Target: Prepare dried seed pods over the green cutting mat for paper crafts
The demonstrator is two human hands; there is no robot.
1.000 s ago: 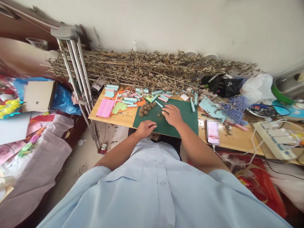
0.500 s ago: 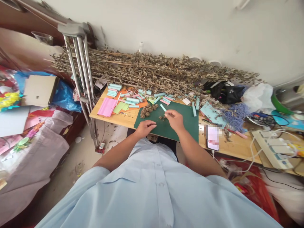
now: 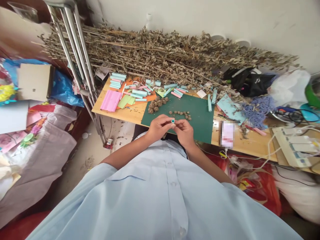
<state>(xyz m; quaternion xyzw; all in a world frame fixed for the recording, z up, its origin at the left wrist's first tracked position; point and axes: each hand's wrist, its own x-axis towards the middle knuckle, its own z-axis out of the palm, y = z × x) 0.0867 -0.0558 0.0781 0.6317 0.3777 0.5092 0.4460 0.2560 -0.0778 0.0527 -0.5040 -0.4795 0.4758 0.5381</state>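
The left hand (image 3: 160,128) pinches a blue tube (image 3: 173,121), seen end-on, with the right hand (image 3: 184,130) close at its right, grip unclear.

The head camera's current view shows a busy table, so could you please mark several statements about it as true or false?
1. The left hand and right hand meet at a small blue tube. True.
2. The cluster of brown balls rests on the pink paper. False: the cluster of brown balls rests on the green mat.
3. The phone lies to the right of the green mat. True.
4. The dried stems lie between the person and the green mat. False: the dried stems lie beyond it, by the wall.
5. An open end of the small blue tube shows. True.
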